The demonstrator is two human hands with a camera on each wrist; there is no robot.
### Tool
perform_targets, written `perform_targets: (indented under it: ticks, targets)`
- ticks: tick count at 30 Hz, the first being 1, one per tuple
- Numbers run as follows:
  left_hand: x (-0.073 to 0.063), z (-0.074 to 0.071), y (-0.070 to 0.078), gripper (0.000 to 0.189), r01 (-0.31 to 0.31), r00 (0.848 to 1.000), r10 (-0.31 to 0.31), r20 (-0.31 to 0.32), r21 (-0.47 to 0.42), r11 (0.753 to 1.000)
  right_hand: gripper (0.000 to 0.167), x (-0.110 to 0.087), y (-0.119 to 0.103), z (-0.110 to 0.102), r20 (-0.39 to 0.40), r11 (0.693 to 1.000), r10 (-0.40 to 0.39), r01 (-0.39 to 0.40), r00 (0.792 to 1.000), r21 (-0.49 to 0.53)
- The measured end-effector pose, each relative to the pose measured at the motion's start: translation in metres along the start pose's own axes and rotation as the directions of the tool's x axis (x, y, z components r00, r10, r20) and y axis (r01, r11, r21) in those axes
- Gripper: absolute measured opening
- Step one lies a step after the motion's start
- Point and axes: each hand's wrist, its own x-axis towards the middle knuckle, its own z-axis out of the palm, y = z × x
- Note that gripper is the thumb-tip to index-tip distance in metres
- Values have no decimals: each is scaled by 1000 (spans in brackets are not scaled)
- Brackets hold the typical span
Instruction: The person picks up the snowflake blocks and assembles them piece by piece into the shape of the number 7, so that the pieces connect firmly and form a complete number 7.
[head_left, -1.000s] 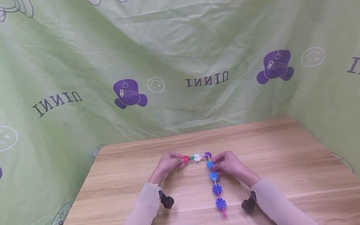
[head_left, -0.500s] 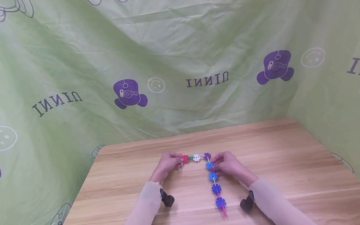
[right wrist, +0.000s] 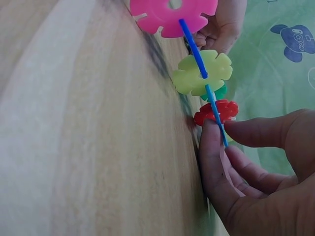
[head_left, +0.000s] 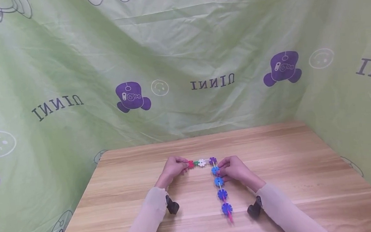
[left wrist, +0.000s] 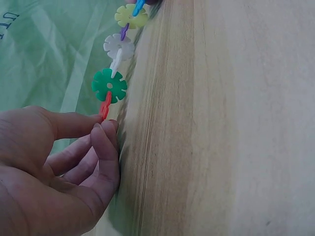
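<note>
A chain of slotted plastic flower discs, linked edge to edge, bends at a purple disc [head_left: 212, 160] in the head view. My left hand [head_left: 173, 167] pinches the red disc [left wrist: 105, 106] at the chain's far-left end between thumb and index finger. Beside it follow a green disc [left wrist: 109, 86] and a white disc [head_left: 202, 162]. Just below the bend, my right hand [head_left: 236, 169] pinches a light blue disc [right wrist: 214, 108], seen edge-on in the right wrist view. A yellow-green disc [right wrist: 214, 69] and a pink disc [right wrist: 160, 20] lead on from there.
The wood-grain table [head_left: 140, 212] lies under both hands. Green printed cloth [head_left: 178, 109] hangs behind it and on both sides. The chain's nearer leg, with several blue discs [head_left: 226, 208], runs toward the person between the two forearms.
Both hands keep their pinch on the same discs. The chain's near end has shifted very slightly away from the person; the right forearm has moved slightly too.
</note>
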Motion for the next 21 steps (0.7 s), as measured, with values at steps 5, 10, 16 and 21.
perform_targets:
  ticks: [5,10,16,21]
  targets:
    - [-3,0,1,16,12,1000,-12,-13,1,1000,30,1,2,-2,8,1000,10,-10,1000,12]
    - [-7,-3,3,18,27,999,-27,-29,-1,1000,33,2,5,-10,-3,1000,19,-19,1000,16]
    - [-8,-6,2,20,18,999,-19,-48,-29,999,37,2,6,-21,-22,1000,10,-9,1000,20]
    - [-11,-12,2,27,12,998,-12,-60,-10,1000,52,3,4,-30,-25,1000,-10,10,1000,-12]
